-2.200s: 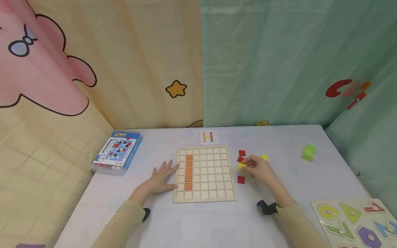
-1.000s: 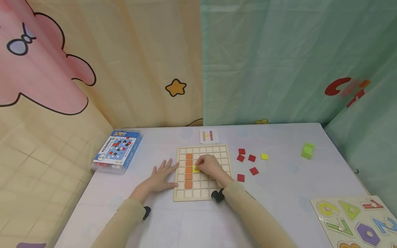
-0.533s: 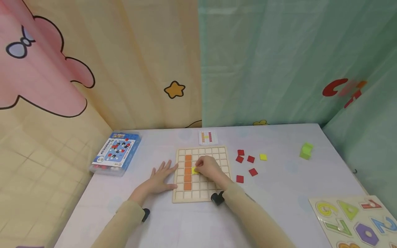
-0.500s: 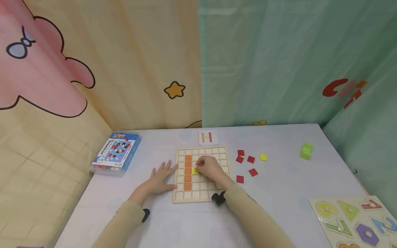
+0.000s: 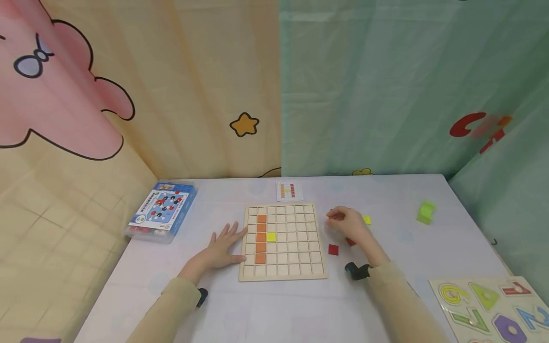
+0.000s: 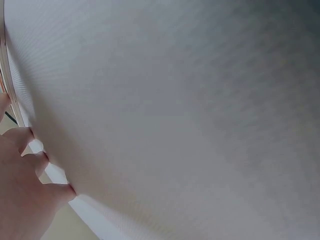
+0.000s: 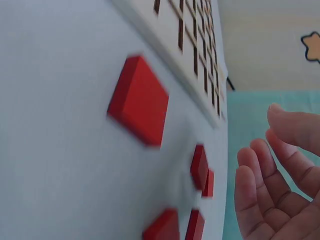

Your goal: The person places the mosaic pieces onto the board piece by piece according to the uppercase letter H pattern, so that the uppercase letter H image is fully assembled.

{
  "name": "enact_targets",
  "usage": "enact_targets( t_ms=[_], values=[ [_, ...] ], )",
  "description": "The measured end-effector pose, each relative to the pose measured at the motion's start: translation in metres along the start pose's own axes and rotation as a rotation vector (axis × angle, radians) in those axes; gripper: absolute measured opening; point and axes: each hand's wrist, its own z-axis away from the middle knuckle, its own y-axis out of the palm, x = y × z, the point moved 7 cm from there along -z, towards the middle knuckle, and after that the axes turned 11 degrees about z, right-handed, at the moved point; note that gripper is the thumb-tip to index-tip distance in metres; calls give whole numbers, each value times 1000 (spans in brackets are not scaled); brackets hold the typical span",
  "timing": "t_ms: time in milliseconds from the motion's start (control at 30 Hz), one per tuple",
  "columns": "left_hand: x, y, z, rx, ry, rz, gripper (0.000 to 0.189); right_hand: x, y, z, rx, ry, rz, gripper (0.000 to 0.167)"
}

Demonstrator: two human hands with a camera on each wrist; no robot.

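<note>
A wooden grid board [image 5: 283, 276] lies mid-table, with a column of orange tiles [image 5: 261, 238] and one yellow tile [image 5: 271, 237] beside that column. My left hand [image 5: 220, 247] rests with fingers spread, thumb and fingertips at the board's left edge; its fingers [image 6: 35, 162] touch the white tabletop. To the right of the board, my right hand [image 5: 350, 226] hovers over loose red tiles, holding nothing. Its thumb and loosely bent fingers stand apart in the right wrist view. A red tile [image 5: 333, 249] lies below it, and other red tiles [image 7: 200, 166] are partly hidden from the head view.
A small pattern card [image 5: 289, 191] lies behind the board. Beyond the right hand is a loose yellow tile [image 5: 366, 220]. Green blocks [image 5: 426, 212] stand farther right, a number puzzle [image 5: 489, 305] at front right, and a blue boxed set [image 5: 163, 209] at back left.
My right hand brought a yellow tile to the board, set it beside the orange column and let go. It has moved back right, over the red tiles. The left hand stays put.
</note>
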Motion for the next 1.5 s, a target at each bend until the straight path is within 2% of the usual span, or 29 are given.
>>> enact_targets(
  t_ms=[133,233,500,633,833,1000,1233,1400,1500],
  values=[
    [-2,0,0,-5,-1,-5,88,-37,-23,1,-28,61,18,30],
    [-2,0,0,-6,-5,-7,88,-56,-38,2,-43,82,27,34],
    [-4,-1,1,-8,-6,-7,87,-85,-56,-1,-49,113,-9,38],
    [-4,0,2,-9,-5,3,87,-91,-55,-3,-26,126,-7,44],
    [-3,0,2,-10,-8,-3,87,-92,-51,-4,-22,87,43,46],
    [-3,0,1,-15,-2,-16,87,-94,-47,-8,-4,111,68,47],
    [-4,0,0,-19,1,-30,87,-97,-46,-10,-24,120,116,41],
    [-3,0,0,-19,2,-26,87,-96,-46,-5,-37,150,117,36],
    [-3,-1,1,-10,3,-22,87,-94,-46,0,-42,140,122,32]
  ],
)
